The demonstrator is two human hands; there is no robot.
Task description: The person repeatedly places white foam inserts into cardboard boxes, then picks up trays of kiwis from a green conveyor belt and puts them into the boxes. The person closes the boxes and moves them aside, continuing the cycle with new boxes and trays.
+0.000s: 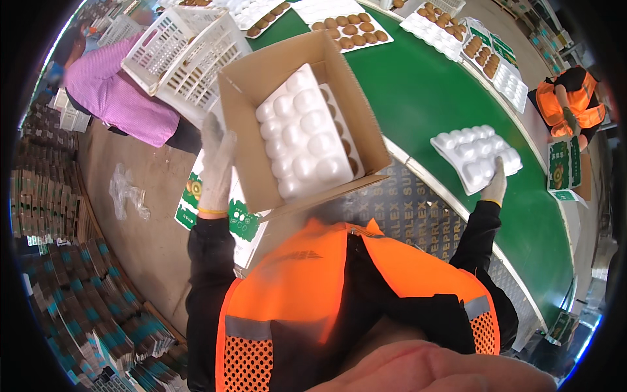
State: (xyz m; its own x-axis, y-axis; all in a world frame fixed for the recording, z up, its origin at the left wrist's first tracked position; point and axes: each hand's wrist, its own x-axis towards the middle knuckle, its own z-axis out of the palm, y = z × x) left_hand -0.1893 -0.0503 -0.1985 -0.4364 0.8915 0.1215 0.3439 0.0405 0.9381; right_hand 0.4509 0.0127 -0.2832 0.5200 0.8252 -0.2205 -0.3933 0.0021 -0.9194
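Gloved left hand (219, 160): 10 o'clock, beside the open cardboard box (362, 108) at 12 o'clock; finger closure cannot be determined. Gloved right hand (497, 181): 3 o'clock, fingers grasping the white moulded fruit tray (471, 157), positioned between 2 and 3 o'clock.

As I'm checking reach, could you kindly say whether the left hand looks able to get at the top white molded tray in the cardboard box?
Probably yes: the cardboard box is open and nothing covers the top tray, though the left hand must clear its left wall first.
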